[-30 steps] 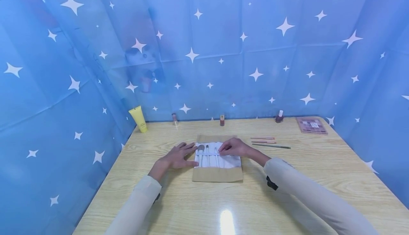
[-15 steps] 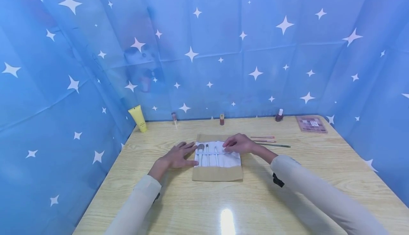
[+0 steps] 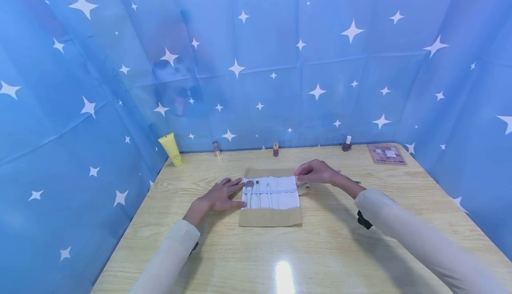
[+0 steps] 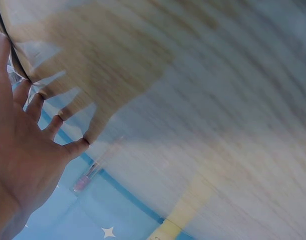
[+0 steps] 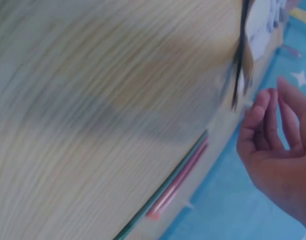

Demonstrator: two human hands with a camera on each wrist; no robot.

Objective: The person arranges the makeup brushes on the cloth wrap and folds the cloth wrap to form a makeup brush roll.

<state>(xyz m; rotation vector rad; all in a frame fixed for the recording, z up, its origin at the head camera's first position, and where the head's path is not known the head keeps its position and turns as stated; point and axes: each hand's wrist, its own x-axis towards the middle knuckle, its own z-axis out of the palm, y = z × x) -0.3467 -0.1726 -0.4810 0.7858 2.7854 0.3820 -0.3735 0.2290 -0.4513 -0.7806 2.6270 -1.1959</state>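
A blue, star-printed curtain [image 3: 272, 32] is hanging around the tabletop [image 3: 200, 249], which is carrying everything else. The roll [image 3: 270, 217], tan with a white lining, is lying spread out near the middle, in the same place as a second ago.

Both hands are working at its sides. The left hand [image 3: 220, 195] is staying where it was, resting with fingers spread at the left edge and grasping nothing. The right hand [image 3: 318, 172] is showing the main change: half a second ago it was hovering over the right part of the lining, and now it is bending its fingers at the upper right edge. Whether it is pinching that edge or is released, the pictures are not telling. It is also now covering most of the sticks in the head view.

The palette [image 3: 387, 154] is lying at the far right corner, and the yellow tube [image 3: 170, 148] is leaning at the far left. In the right wrist view, the green stick [image 5: 162, 189] is lying beside the pink sticks [image 5: 177, 182]. Three brushes [image 3: 250, 187] are sitting in the roll's left slots, as before. The dark bottle [image 3: 346, 144], the gloss [image 3: 216, 148] and the red bottle [image 3: 275, 149] are standing along the back, unmoved.
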